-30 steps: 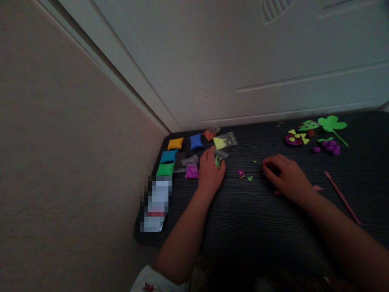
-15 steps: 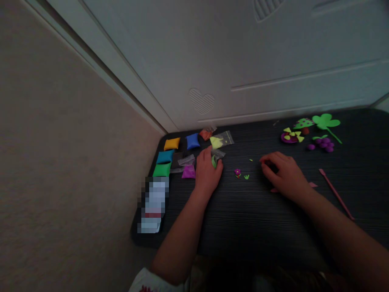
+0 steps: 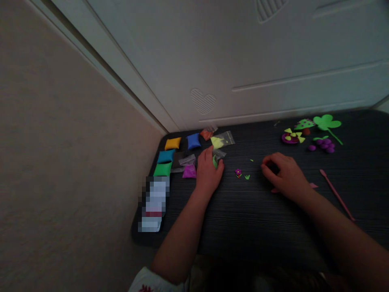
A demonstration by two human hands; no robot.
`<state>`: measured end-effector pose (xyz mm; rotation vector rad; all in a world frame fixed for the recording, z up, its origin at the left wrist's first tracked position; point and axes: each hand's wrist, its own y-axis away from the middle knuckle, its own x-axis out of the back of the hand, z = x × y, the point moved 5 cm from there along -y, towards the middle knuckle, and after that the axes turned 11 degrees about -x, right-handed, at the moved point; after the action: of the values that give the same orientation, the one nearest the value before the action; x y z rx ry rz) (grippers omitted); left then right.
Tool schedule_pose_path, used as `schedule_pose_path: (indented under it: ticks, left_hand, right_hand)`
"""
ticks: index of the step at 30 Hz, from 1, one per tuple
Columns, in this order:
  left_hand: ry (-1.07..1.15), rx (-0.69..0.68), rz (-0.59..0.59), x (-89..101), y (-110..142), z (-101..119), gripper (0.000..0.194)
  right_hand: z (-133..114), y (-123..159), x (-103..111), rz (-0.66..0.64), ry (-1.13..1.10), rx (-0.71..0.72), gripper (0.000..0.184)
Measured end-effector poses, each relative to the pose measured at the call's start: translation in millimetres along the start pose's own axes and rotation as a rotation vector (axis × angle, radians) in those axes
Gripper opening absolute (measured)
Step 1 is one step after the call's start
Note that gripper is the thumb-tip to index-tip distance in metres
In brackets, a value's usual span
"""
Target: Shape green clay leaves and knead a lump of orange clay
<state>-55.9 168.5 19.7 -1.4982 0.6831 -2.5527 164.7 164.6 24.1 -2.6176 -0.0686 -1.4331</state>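
Note:
My left hand (image 3: 209, 169) rests on the dark table, fingers and thumb curved round a small clear bag of light green clay (image 3: 215, 161). Part of that bag is hidden under the palm. On the right, my right hand (image 3: 281, 172) is closed, thumb and fingertips pressed together; whatever is in the pinch is too small or hidden to make out. Between the hands lie a tiny purple clay flower (image 3: 238, 172), a small green leafy clay piece (image 3: 247, 177) and a green speck (image 3: 251, 160). A pink flat tool (image 3: 313, 185) lies partly beneath my right forearm.
Coloured clay packets, such as a blue one (image 3: 193, 141) and a magenta one (image 3: 189, 172), lie at the left, near a blurred-out phone-like object (image 3: 154, 205). At right are a green clay flower (image 3: 327, 121), purple clay grapes (image 3: 325, 144), a purple clay dish (image 3: 290, 139) and a pink stick tool (image 3: 337, 195).
The view has shifted very slightly. Both hands keep nearly the same place and pose, and the objects on the table stay put.

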Motion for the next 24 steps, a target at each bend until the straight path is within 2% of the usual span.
schedule_pose_path:
  ticks: [5,9,11,18,24]
  left_hand:
    - [-0.001,0.004,-0.006,0.2,-0.3,0.5,0.049]
    - [0.006,-0.001,-0.013,-0.1,0.0,0.4,0.049]
    - [0.006,-0.001,-0.012,-0.3,0.1,0.0,0.049]
    - [-0.022,-0.014,-0.016,-1.2,-0.6,-0.5,0.048]
    - [-0.04,-0.02,-0.009,-0.8,-0.3,-1.5,0.048]
  right_hand:
    - [-1.4,0.3,1.2,0.0,-0.018,-0.006,0.015]
    - [-2.8,0.1,2.5,-0.009,0.002,-0.027,0.03]
    - [-2.8,0.0,2.8,-0.003,0.011,-0.031,0.031]
    - [-1.9,1.8,2.5,-0.004,0.001,-0.015,0.025]
    - [-2.2,1.6,-0.4,-0.051,-0.022,-0.021,0.009]
